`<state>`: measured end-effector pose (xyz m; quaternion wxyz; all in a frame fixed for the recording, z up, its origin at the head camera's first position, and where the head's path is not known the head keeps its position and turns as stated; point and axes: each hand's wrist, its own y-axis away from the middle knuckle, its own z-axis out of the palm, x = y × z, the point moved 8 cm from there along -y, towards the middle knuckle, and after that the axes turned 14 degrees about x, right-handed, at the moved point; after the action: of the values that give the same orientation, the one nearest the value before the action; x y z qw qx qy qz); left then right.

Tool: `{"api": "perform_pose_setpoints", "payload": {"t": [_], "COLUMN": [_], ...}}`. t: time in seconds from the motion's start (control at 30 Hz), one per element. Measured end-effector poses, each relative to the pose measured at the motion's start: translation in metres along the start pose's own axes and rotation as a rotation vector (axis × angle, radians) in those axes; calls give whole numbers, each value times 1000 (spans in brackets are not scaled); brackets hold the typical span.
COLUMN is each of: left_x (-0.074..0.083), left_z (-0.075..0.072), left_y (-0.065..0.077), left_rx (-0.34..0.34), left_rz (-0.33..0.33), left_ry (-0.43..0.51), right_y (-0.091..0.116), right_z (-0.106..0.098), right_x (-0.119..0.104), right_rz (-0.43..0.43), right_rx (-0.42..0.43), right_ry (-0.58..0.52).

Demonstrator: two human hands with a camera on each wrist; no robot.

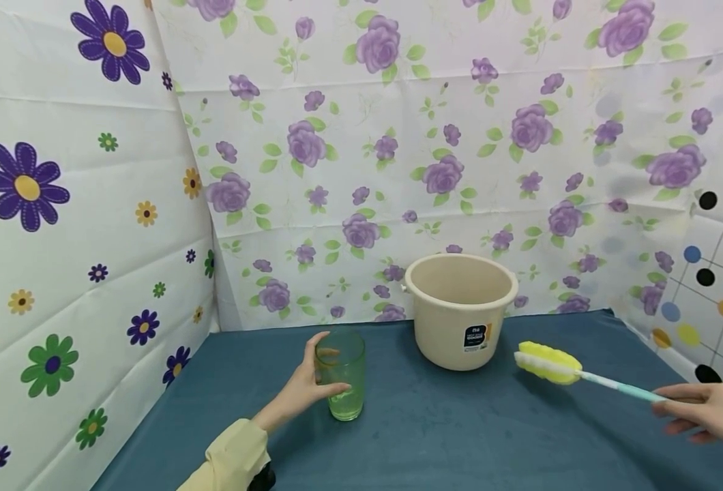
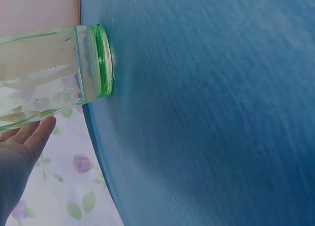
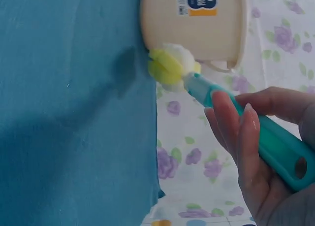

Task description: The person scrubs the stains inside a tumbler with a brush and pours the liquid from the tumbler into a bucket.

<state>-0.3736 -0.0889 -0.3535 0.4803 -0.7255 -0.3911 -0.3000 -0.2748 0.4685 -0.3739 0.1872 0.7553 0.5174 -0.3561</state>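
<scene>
Green glass (image 1: 352, 370) and sponge brush (image 1: 567, 368) held on either side of a cream bucket (image 1: 447, 337)

The left hand (image 1: 305, 383) grips the glass to the left of the bucket and nearer the wearer, thumb on the near side and fingers round the far side. The glass is upright, its base at the blue counter (image 1: 398, 436) or just above it — the pictures do not settle which. A pale yellow sleeve (image 1: 232, 457) covers that forearm, farther from the bucket than the glass.

To the right of the bucket, the right hand (image 1: 708, 412) holds the brush by its teal handle (image 3: 283, 147), with the thumb and fingers on opposite sides of it. The yellow and white head (image 3: 170, 66) points toward the bucket, near it but apart, and hangs above the counter — its shadow falls on the surface below.

The bucket itself stands upright, with a dark blue and orange label (image 1: 477, 337) on its front. Behind it hangs a white curtain (image 1: 337, 184) printed with purple roses.
</scene>
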Motion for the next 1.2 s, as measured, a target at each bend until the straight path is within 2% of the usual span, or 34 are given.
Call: {"api": "perform_pose_setpoints", "payload": {"t": [0.33,0.5,0.6,0.73,0.93,1.2], "left_x": [4,6,5,-8,-30,-34], "left_z": [-9,-14,-16,-18,-21,-21], "left_y": [6,8,10,10,11,15], "left_rx": [-31,-40,-47,-41,-23,-9], "left_rz": [4,26,47,69,40,6], "left_ry": [30,37,47,54,48,92], "right_y": [13,19,24,30,35,38], "right_z": [2,4,6,11,27,47], "right_x": [-21,-38,-49,-63,-83,-112], "right_rz": [-21,-93,-159,-208,-273,-355], "right_rx": [-99,-131,-179,-224,-264,-383], "right_ry": [-6,-3,-12,-44,-111,-290]}}
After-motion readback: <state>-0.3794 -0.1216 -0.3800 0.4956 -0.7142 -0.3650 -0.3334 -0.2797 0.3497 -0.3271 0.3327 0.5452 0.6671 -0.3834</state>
